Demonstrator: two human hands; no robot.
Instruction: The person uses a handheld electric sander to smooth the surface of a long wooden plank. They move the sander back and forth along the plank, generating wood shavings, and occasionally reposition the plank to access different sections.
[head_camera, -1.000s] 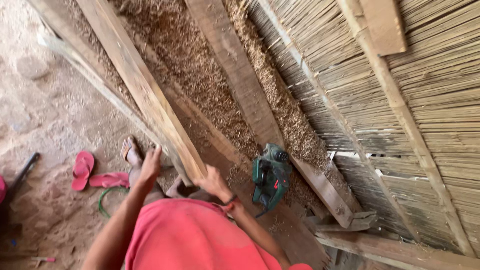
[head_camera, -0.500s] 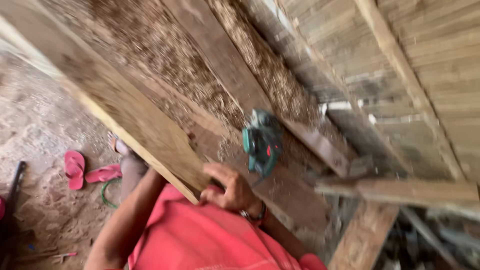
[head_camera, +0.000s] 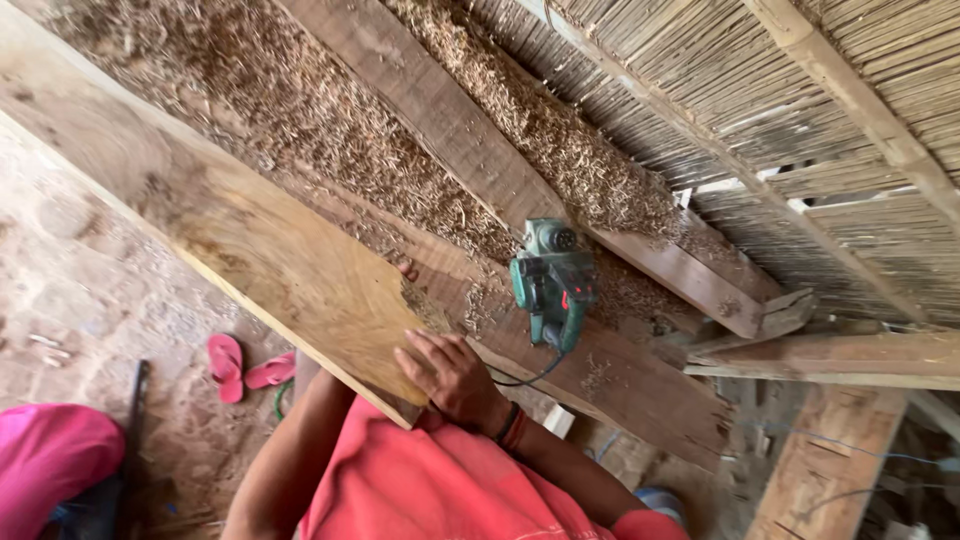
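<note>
A long pale wooden plank (head_camera: 250, 240) runs from the upper left down to my chest, its broad face turned up. My right hand (head_camera: 452, 378) grips its near end, fingers over the corner. My left arm passes under the plank; my left hand (head_camera: 405, 268) is hidden except for fingertips curled over the far edge. A green electric planer (head_camera: 550, 285) rests on a dark board (head_camera: 620, 385) just right of my right hand, its cord trailing toward me.
Heaps of wood shavings (head_camera: 300, 130) cover the bench between dark boards (head_camera: 450, 120). A reed wall (head_camera: 800, 150) with timber rails stands at the right. Pink flip-flops (head_camera: 240, 365) lie on the dirt floor (head_camera: 90, 290); a pink cloth (head_camera: 50, 455) is at the lower left.
The plank has turned from edge-on to broad face up and come closer to me. My right hand has shifted onto its near end. My left hand has slid underneath.
</note>
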